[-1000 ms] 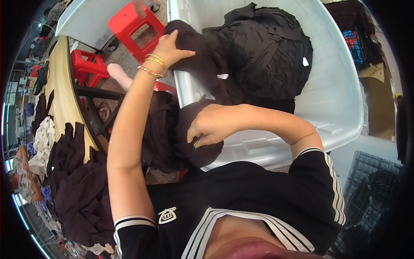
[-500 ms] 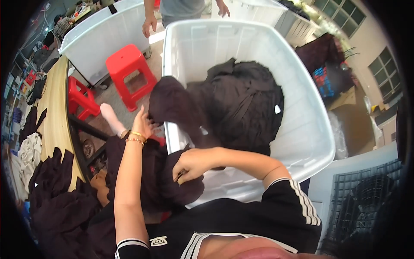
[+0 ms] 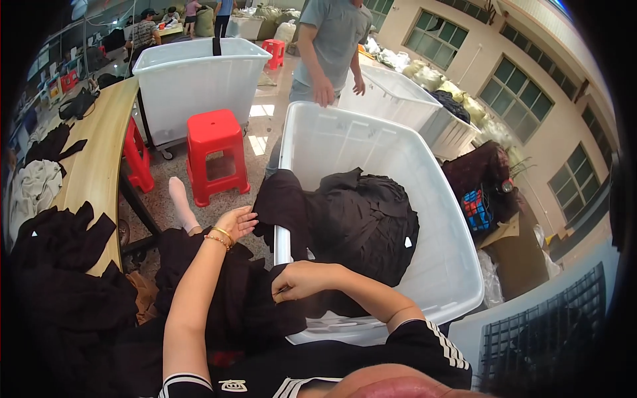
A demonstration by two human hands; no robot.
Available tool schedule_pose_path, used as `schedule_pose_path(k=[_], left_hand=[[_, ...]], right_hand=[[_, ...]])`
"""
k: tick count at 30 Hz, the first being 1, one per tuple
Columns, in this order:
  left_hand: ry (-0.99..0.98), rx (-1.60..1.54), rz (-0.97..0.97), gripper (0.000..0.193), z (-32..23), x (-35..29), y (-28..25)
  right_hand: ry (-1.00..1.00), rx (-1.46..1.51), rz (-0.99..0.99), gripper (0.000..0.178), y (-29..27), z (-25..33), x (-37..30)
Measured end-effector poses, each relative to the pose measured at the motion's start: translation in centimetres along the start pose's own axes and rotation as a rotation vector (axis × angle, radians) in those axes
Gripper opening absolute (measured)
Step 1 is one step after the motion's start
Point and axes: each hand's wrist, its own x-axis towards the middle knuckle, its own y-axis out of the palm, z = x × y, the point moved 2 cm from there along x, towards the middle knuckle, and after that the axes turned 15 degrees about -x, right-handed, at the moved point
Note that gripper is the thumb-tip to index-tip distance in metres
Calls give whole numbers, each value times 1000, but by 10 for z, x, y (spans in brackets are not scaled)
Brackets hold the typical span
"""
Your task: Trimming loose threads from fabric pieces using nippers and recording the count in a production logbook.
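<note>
Head view shows the person seated beside a large white plastic bin (image 3: 458, 278), with a black garment (image 3: 292, 205) draped over the bin's near-left rim. Against the frame half a second ago, the left hand (image 3: 235, 222) has come away from the cloth: it now sits with fingers spread and apart, holding nothing, just beside the garment's hanging edge, gold bracelets (image 3: 219, 237) on the wrist. The right hand (image 3: 302, 282) stays where it was at the bin's near rim, fingers pinched together on a fold of the black garment where it runs down onto the lap. The view itself has tipped upward, so far more of the room shows than before. A heap of black clothes (image 3: 365, 225) still lies inside the bin, toward its near-left corner.

At the bin's far rim another person (image 3: 328, 40) in a grey shirt stands with one hand on the edge. A red stool (image 3: 215, 152) stands on the speckled floor just left of the bin, with a second white bin (image 3: 199, 79) behind it and a third white bin (image 3: 391, 96) farther right. Along the left runs a curved wooden table (image 3: 99, 159); dark garments (image 3: 56, 232) lie heaped at its near end and a pale cloth (image 3: 33, 189) on its left edge. Tall windows line the beige wall (image 3: 531, 79) at the right.
</note>
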Motion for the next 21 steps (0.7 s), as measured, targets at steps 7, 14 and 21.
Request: schedule_pose_path(k=[7,14,21], left_hand=[[135,282,113,36,-93,-103,13],[624,541,404,32,-154,-273,100],[1084,572,822,30,-154,-400,123]], right_hand=[[-32,-114,-91,24,-10,38,28],[184,-476,-495,35,-28,9,60],[797,-848,-857,42,-38,-73,69]])
